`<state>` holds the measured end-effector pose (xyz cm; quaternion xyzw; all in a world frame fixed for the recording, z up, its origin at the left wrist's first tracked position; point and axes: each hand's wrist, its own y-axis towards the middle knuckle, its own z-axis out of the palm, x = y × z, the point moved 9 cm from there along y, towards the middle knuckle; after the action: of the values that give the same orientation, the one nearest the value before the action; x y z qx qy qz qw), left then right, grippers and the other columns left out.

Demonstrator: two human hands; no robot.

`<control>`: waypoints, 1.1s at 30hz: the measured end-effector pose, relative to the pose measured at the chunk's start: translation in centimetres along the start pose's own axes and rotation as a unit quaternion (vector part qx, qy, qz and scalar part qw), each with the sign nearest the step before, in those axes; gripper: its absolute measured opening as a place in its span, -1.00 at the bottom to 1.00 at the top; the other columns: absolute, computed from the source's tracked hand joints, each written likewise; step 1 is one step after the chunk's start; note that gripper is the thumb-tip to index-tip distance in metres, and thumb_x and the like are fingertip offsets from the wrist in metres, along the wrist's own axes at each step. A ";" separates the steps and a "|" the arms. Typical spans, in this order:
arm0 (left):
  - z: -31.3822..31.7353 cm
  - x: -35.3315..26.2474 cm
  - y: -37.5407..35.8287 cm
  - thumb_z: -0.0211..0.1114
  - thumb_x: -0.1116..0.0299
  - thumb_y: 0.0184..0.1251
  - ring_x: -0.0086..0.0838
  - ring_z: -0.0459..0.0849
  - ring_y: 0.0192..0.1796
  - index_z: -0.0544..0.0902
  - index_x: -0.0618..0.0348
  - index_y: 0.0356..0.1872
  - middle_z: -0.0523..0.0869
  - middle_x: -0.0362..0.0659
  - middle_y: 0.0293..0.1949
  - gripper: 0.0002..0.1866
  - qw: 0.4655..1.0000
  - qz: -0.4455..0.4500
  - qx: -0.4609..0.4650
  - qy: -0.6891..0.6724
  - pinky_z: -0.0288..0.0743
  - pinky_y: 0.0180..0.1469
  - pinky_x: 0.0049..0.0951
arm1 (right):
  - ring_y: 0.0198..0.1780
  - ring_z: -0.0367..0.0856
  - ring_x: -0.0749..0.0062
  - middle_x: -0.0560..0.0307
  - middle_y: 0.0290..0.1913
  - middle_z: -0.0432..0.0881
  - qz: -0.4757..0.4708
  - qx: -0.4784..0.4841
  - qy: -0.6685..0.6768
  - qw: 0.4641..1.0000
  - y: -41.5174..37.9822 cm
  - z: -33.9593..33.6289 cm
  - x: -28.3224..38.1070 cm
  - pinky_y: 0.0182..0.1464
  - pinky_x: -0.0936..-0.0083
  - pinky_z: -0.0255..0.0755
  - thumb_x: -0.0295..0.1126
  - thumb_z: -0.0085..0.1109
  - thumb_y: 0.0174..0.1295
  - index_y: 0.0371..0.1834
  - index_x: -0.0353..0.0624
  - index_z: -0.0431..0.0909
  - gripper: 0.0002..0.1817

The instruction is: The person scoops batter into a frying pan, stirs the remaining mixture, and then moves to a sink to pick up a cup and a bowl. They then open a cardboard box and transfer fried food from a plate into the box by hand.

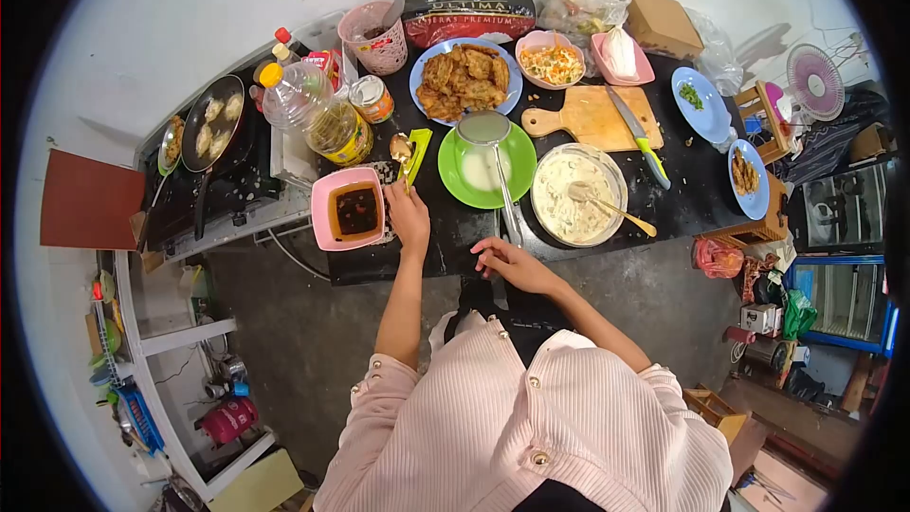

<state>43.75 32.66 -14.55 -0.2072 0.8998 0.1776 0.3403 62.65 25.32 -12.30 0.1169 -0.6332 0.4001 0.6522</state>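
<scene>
My left hand (409,220) reaches over the counter's front edge, its fingers pinched on the handle of a metal spoon (401,146). The spoon's bowl lies over a bright green holder (418,154). Just left of that hand sits a square pink bowl (320,220) of dark brown sauce (355,211). My right hand (517,265) hovers at the counter edge with loosely bent, parted fingers and nothing in it. Closest to it are a strainer (484,127) resting across a green bowl (455,185) of whitish liquid, and a bowl of pale batter (569,209) with a spoon (616,211) in it.
Behind stand a blue plate of fried pieces (463,81), an oil bottle (336,133) and a can (371,99). To the right, a knife (640,133) lies across a cutting board (597,118). A frying pan (213,123) with food sits on the stove at left.
</scene>
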 end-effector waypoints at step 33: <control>7.0 -0.6 -6.7 0.12 0.37 0.25 -0.29 0.53 -0.05 0.04 0.27 0.19 0.22 0.04 0.12 -0.42 0.885 -0.182 0.167 -0.395 0.51 -0.10 -0.40 | -0.19 0.50 -0.01 -0.14 -0.30 0.49 -0.064 -0.304 -0.291 0.905 -1.7 -7.8 -0.4 -0.14 0.30 0.35 -0.34 0.06 0.12 0.08 -0.30 0.18 -0.51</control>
<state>51.23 30.35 -20.21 -0.2198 0.6535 0.0268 0.7238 69.50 29.18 -13.44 0.0641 -0.8772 0.0935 0.4666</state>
